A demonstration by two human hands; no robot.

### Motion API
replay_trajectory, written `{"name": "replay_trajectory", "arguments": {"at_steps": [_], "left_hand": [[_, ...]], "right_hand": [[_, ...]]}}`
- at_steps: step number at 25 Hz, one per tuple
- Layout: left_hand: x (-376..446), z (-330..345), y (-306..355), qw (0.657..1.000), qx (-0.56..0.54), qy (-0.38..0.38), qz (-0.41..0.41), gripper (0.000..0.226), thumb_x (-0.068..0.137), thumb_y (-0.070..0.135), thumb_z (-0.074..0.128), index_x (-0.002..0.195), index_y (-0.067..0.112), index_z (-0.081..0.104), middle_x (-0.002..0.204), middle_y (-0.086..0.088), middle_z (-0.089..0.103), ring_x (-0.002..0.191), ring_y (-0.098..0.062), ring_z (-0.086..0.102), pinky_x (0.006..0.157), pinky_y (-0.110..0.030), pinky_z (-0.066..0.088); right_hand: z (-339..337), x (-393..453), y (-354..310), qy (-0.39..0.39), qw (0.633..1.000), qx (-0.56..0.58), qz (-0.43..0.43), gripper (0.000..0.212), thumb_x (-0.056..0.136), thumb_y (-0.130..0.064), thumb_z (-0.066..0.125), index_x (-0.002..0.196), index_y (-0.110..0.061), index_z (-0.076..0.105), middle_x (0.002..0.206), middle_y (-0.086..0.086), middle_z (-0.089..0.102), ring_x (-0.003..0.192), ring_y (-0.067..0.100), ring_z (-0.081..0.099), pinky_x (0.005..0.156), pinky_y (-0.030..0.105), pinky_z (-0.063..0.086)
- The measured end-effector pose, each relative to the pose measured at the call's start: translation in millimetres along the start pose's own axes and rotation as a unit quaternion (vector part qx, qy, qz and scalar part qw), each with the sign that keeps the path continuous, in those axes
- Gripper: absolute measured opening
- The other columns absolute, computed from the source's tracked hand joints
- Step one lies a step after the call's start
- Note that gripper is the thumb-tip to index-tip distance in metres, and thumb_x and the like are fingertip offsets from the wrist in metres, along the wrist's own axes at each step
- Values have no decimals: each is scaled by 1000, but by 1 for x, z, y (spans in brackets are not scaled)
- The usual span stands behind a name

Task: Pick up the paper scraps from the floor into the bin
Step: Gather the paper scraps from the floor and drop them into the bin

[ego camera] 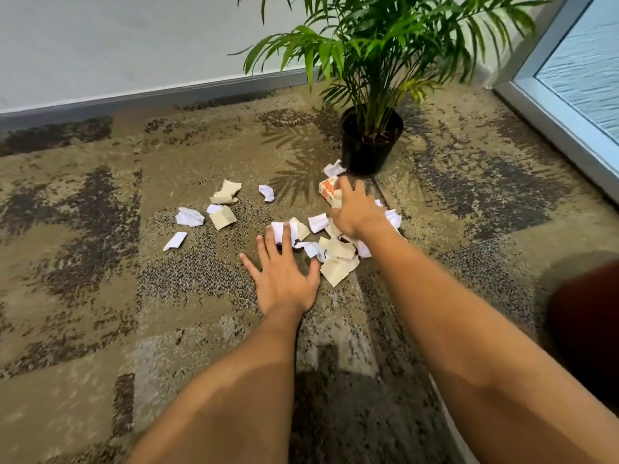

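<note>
Head camera view: a person reaches both arms down to a patterned carpet (100, 296) where torn paper scraps (336, 259) lie scattered beside a potted palm (370, 142). Left hand (284, 276), fingers spread flat, presses on a white scrap (283, 231), apparently to rake the pieces together, while the right hand (355, 209) curls its grip round an orange-printed scrap (328, 190). No bin is in sight.

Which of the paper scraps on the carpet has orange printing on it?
The scrap with orange print in the right hand's grip, beside the black plant pot; the others are plain white or beige.
</note>
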State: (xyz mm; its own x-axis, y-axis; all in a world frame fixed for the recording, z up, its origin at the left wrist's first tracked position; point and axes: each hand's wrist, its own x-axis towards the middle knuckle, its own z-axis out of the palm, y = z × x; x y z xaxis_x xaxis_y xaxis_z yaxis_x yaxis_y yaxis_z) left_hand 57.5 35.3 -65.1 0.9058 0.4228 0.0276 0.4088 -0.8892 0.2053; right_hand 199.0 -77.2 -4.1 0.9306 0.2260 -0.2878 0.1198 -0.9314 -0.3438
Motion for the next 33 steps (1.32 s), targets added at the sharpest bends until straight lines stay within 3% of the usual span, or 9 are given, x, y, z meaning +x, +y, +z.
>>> {"name": "replay_trajectory", "arguments": {"at_steps": [4,8,11,16,18,21,26,29,33], "left_hand": [[-3,-3,-1,999,-20,-24,36,78,86,58,36,153,37,1,163,-5,3,150,-33,6,116,-63,-1],[-9,-11,-6,988,-68,-32,131,63,92,41,47,150,34,24,163,-2,5,150,-24,11,121,-52,-2],[-25,-15,-10,971,-180,-21,158,44,99,38,31,138,25,45,159,0,20,143,-18,27,120,-51,20],[-50,-28,6,961,-240,-56,127,64,93,63,20,135,20,42,152,-2,26,135,-22,40,111,-51,37],[-57,-32,11,956,-259,-55,124,65,91,66,19,130,19,41,142,-2,31,116,-19,54,98,-46,50],[-57,-41,20,955,-265,-33,127,58,91,64,20,124,20,39,129,0,34,97,-13,55,83,-38,54],[-48,-45,57,946,-316,27,65,35,97,40,47,117,12,42,124,-6,39,85,-18,50,69,-31,39],[-44,-49,77,953,-301,-25,-4,57,89,41,62,127,9,35,131,-14,33,98,-34,57,81,-43,50],[-40,-52,84,957,-236,-137,-95,101,80,59,66,151,9,14,155,-20,14,126,-44,47,98,-47,42]], "right_hand": [[18,-33,-2,11,1000,-29,2,76,86,-46,64,146,-27,22,150,13,27,132,44,39,101,59,41],[44,-77,-13,93,995,-32,35,59,95,-28,55,146,-30,26,140,10,39,124,35,46,96,55,42],[61,-110,-15,137,989,-37,41,50,98,-23,51,142,-29,30,134,8,45,121,31,49,91,51,46],[74,-150,0,166,985,20,38,49,97,-9,46,142,-27,38,129,10,50,114,31,53,90,44,50],[70,-153,7,184,975,120,41,42,97,-6,44,135,-22,48,124,11,53,109,30,56,87,38,48],[47,-162,26,198,932,294,73,31,94,-5,49,122,-15,57,108,9,62,96,27,59,77,28,45],[-14,-182,62,235,853,451,120,21,92,-4,53,107,-14,62,92,6,63,78,18,56,60,20,43],[-66,-196,63,235,750,609,111,19,96,-4,53,105,-19,61,92,8,63,72,14,59,65,29,49],[-146,-228,63,264,685,679,15,17,96,-6,55,104,-20,60,91,4,62,67,9,61,59,27,54]]}}
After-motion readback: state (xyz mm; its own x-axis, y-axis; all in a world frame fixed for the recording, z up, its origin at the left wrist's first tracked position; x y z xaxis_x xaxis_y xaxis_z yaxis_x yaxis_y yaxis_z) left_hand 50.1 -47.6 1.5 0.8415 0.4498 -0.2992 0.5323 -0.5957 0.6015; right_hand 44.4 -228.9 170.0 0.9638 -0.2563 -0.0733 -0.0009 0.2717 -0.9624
